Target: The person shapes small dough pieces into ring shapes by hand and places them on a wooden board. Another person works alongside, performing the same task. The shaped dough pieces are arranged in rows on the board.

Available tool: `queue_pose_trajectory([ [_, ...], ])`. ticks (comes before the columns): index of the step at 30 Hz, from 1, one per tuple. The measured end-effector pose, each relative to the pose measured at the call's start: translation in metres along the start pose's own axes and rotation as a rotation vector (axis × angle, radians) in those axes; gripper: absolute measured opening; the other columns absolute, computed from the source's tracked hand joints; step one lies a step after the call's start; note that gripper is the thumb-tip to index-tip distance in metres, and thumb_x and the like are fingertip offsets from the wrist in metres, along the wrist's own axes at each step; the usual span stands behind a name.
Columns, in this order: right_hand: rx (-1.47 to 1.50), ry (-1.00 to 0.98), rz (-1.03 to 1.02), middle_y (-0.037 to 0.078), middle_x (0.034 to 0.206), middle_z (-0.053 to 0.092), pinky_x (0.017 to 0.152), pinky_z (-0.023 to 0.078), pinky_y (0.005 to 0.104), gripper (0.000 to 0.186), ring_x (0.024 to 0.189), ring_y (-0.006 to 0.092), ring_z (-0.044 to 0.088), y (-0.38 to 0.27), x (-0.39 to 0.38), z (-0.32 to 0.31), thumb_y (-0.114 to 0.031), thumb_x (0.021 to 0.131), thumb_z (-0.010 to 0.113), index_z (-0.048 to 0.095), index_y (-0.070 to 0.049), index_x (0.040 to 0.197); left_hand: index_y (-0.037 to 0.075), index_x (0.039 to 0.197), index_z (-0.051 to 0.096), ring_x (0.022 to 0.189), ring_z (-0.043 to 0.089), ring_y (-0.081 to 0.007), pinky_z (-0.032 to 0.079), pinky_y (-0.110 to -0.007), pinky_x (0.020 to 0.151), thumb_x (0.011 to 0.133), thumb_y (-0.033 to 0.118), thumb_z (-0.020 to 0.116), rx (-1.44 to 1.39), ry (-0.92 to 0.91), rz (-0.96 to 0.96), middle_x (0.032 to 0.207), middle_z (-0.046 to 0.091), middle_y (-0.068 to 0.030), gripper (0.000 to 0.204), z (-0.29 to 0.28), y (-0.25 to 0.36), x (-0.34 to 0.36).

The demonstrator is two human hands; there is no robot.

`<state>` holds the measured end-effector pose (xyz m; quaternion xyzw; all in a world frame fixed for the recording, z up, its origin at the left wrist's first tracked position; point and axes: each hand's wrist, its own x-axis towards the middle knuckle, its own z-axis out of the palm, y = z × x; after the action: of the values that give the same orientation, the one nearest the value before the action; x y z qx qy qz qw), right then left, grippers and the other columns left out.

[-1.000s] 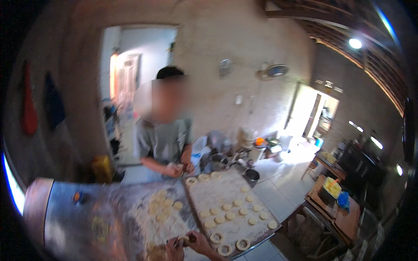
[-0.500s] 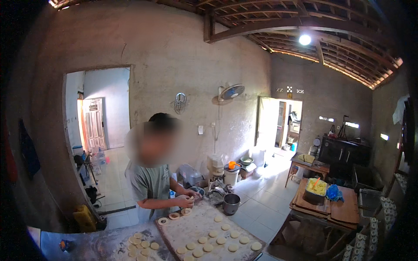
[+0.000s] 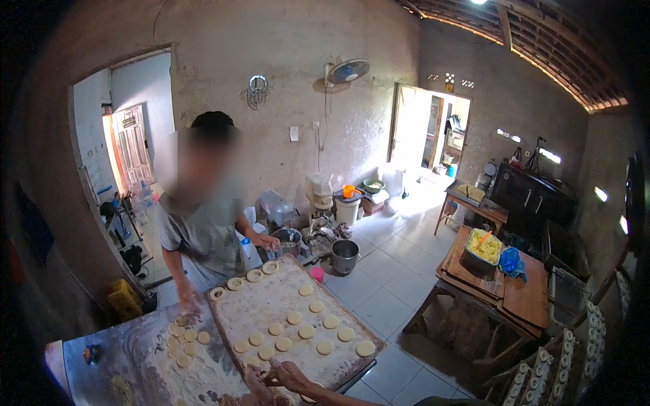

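Note:
My left hand [image 3: 257, 384] and my right hand [image 3: 290, 376] are close together over the near edge of a floured board [image 3: 271, 308]. Both have their fingers closed at the tips; whatever lies between them is too small to make out. Flat round dough discs [image 3: 306, 331] are spread over the board in front of my hands, and another disc shows partly beneath them. Along the board's far left edge sits a row of dough rings [image 3: 254, 275]. More dough discs [image 3: 189, 349] lie in a loose cluster on the floured metal table [image 3: 135, 352] to the left.
Across the table stands a co-worker [image 3: 203, 230], one hand at the disc cluster, the other beyond the board's far corner. A metal pot [image 3: 345, 257] is on the floor. At right, a wooden table [image 3: 528, 291] bears a tub of yellow mixture [image 3: 481, 254]; filled racks [image 3: 542, 375] stand nearer.
The view has tipped downward, and my two hands have come into it at the lower edge. The co-worker's hands have parted, one moving to the disc cluster. Another ring is in the row.

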<state>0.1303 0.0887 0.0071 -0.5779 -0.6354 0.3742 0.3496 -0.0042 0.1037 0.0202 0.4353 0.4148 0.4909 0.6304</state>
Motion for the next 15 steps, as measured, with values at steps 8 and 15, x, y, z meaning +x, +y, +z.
queue_pose_trajectory([
  [8,0.095,-0.023,-0.157,0.017,0.08,0.066,0.061,0.046,0.0468,0.028,0.068,0.035,0.061,0.029,-0.027,-0.002,-0.024,0.088,0.058,0.065,0.002,0.094,-0.003,0.124,0.057,0.099,0.061,-0.0251,0.049,-0.037,0.09,0.102,0.031,0.044,-0.076,0.189,0.071,0.107,0.065,-0.0103,0.042,0.025,-0.027,-0.02],
  [15,0.363,0.109,0.198,0.016,0.078,0.062,0.068,0.044,0.0465,0.032,0.073,0.0358,0.057,-0.007,-0.069,-0.047,-0.024,0.093,0.046,0.064,0.001,0.086,-0.004,0.123,0.057,0.1,0.06,-0.0249,0.049,-0.036,0.089,0.103,0.035,0.041,-0.06,0.313,0.088,0.107,0.065,-0.01,0.047,0.053,-0.052,-0.046],
])
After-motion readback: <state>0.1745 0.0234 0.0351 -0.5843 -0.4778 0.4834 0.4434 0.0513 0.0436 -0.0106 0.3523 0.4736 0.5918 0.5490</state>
